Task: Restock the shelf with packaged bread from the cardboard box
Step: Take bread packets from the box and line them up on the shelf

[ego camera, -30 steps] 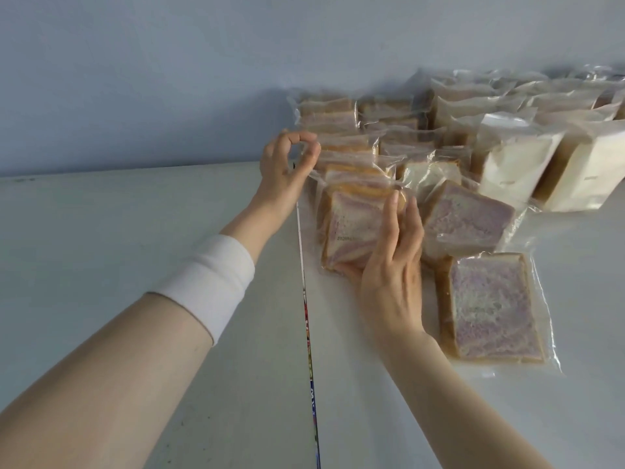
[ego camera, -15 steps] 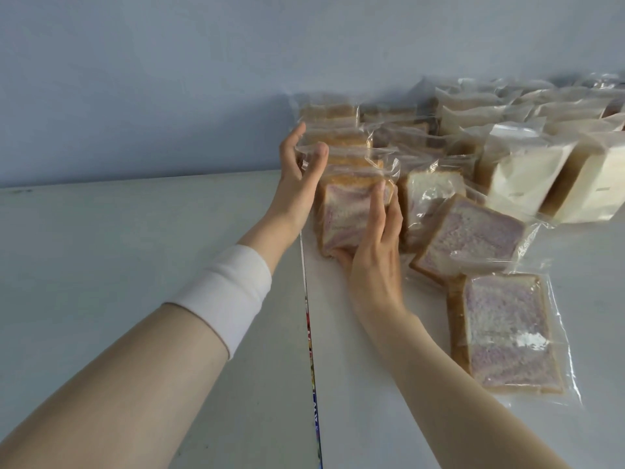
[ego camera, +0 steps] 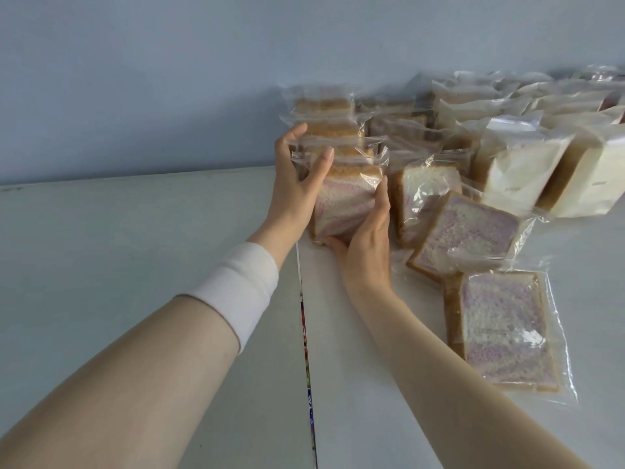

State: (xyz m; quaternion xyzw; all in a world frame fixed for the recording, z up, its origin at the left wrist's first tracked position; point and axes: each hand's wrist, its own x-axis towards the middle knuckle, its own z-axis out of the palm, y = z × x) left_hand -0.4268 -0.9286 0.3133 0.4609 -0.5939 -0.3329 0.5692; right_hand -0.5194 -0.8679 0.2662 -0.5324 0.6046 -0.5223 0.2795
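Note:
A clear-wrapped pack of purple-swirl bread [ego camera: 345,204] stands upright at the front of a row of similar packs [ego camera: 324,110] on the white shelf [ego camera: 135,265]. My left hand [ego camera: 294,187] holds its left edge, thumb across the front and fingers behind. My right hand [ego camera: 368,245] clasps its right side, fingers up along the wrapper and thumb at the bottom front corner. The cardboard box is out of view.
To the right, one purple pack [ego camera: 466,235] leans on its neighbours and another [ego camera: 504,333] lies flat near the front. Pale white-bread packs [ego camera: 521,170] fill the back right. A coloured seam strip [ego camera: 306,350] splits the shelf. The blue wall [ego camera: 169,79] stands behind.
The pack has been tipped upright and pushed back against its row. My left hand came from pinching a wrapper behind to holding this pack's left edge; my right hand slid to its right side.

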